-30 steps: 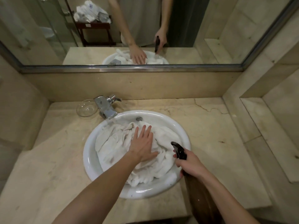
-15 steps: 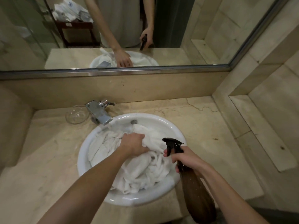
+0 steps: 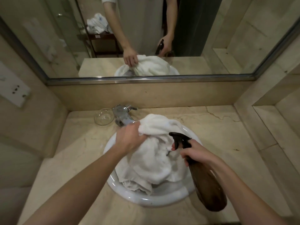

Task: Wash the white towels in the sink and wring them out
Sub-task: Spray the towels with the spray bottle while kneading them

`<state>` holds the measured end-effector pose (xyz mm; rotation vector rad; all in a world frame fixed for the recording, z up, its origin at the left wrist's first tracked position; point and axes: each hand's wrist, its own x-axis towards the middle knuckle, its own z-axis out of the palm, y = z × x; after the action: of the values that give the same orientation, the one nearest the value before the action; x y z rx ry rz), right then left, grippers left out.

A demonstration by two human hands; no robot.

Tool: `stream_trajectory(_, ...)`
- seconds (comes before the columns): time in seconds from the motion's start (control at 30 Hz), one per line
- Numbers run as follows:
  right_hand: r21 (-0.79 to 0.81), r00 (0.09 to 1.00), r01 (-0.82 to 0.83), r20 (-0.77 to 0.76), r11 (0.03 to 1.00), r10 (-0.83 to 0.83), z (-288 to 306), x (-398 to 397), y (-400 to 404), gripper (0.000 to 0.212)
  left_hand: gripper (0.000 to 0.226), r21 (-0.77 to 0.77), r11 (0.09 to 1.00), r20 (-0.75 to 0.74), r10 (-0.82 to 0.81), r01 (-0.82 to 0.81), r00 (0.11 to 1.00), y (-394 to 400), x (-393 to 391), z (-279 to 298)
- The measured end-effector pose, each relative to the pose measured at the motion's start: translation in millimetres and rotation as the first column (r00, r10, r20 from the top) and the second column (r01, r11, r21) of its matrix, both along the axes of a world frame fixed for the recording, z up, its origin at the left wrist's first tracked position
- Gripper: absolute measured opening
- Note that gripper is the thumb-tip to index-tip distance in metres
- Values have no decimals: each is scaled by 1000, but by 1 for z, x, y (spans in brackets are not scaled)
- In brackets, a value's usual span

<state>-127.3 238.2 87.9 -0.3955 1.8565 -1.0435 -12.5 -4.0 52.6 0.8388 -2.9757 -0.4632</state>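
White towels (image 3: 152, 161) lie bunched in the round white sink (image 3: 151, 198). My left hand (image 3: 129, 138) grips a fold of the top towel and holds it lifted above the basin, near the faucet. My right hand (image 3: 193, 153) grips the neck of a brown spray bottle (image 3: 206, 184) with a black trigger head; a finger rests on the trigger. The nozzle points at the towels from the right. The sink's bottom is hidden under the cloth.
A chrome faucet (image 3: 121, 114) stands at the sink's back left, with a clear glass bowl (image 3: 103, 116) beside it on the beige marble counter (image 3: 219, 140). A wall mirror (image 3: 146, 38) faces me. A marble ledge steps up at the right.
My left hand went from lying flat on the towels to clutching a fold and lifting it up and back. The bottle stayed at the sink's right, its nozzle now nearer the raised cloth.
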Motion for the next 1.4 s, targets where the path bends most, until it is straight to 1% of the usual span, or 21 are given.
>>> stream_trajectory(0.1, 8, 1000, 26, -19, 1000, -25, -8, -5, 3, 27, 69, 52, 998, 199, -55, 45, 978, 42, 22, -36)
stream_trajectory(0.17, 64, 997, 39, -61, 997, -35, -14, -8, 7, 14, 75, 135, 980, 273, -180, 148, 945, 86, 36, -58)
stream_trajectory(0.23, 132, 992, 37, -122, 991, -21, -22, -8, 13, 15, 77, 261, 932, 322, -328, 250, 888, 118, 46, -69)
stream_trajectory(0.27, 159, 992, 32, -130, 987, -11, -26, -9, 16, 17, 73, 303, 915, 309, -359, 266, 881, 122, 47, -71)
stream_trajectory(0.3, 178, 993, 21, -115, 984, 0, -30, -9, 19, 14, 63, 339, 909, 261, -340, 244, 903, 118, 45, -70)
stream_trajectory(0.33, 187, 996, 7, -93, 982, 10, -32, -8, 22, 11, 49, 375, 905, 198, -290, 201, 937, 109, 43, -68)
stream_trajectory(0.37, 182, 998, -13, -63, 983, 25, -34, -8, 24, 19, 36, 390, 907, 125, -220, 155, 968, 97, 42, -64)
stream_trajectory(0.4, 169, 998, -40, -31, 985, 46, -36, -8, 25, 31, 28, 362, 925, 49, -144, 116, 988, 83, 40, -61)
stream_trajectory(0.43, 158, 998, -70, 3, 985, 70, -36, -9, 25, 41, 26, 288, 953, -21, -87, 90, 996, 70, 37, -60)
stream_trajectory(0.47, 145, 995, -99, 23, 984, 96, -37, -9, 24, 50, 30, 195, 977, -68, -73, 85, 995, 60, 33, -62)
stream_trajectory(0.5, 126, 992, -128, 39, 984, 124, -36, -9, 22, 57, 40, 124, 987, -59, -95, 102, 994, 52, 26, -64)
stream_trajectory(0.57, 85, 984, -170, 62, 982, 165, -35, -9, 15, 63, 67, 102, 983, 115, -161, 150, 980, 44, 12, -68)
stream_trajectory(0.67, 49, 984, -177, 48, 983, 174, -37, -8, -1, 45, 98, 122, 979, 427, -198, 160, 883, 39, -9, -81)
stream_trajectory(0.77, 66, 989, -145, 33, 987, 144, -38, -8, -17, 28, 119, 85, 987, 597, -160, 137, 786, 39, -31, -95)
stream_trajectory(0.83, 95, 995, -97, 18, 991, 95, -37, -9, -28, 34, 123, 17, 989, 643, -125, 149, 755, 45, -41, -105)
stream_trajectory(0.93, 125, 999, -42, -20, 991, 44, -35, -11, -42, 36, 111, -60, 987, 624, -82, 152, 777, 59, -50, -119)
stream_trajectory(1.07, 152, 996, -7, -90, 988, 21, -38, -13, -47, 12, 80, -21, 992, 565, -93, 128, 820, 60, -59, -119)
stream_trajectory(1.17, 111, 999, -45, -13, 993, 47, -38, -17, -39, 6, 63, 27, 990, 514, -132, 138, 848, 57, -53, -113)
stream_trajectory(1.27, -40, 986, -112, 121, 993, 116, -33, -21, -25, 24, 51, 43, 996, 423, -92, 82, 901, 63, -40, -109)
stream_trajectory(1.33, -125, 984, -120, 117, 985, 135, -28, -23, -15, 30, 41, 106, 994, 307, 0, -34, 952, 63, -32, -101)
stream_trajectory(1.4, -173, 987, -121, 86, 977, 137, -22, -25, -6, 33, 44, 205, 965, 168, 128, -162, 977, 58, -24, -85)
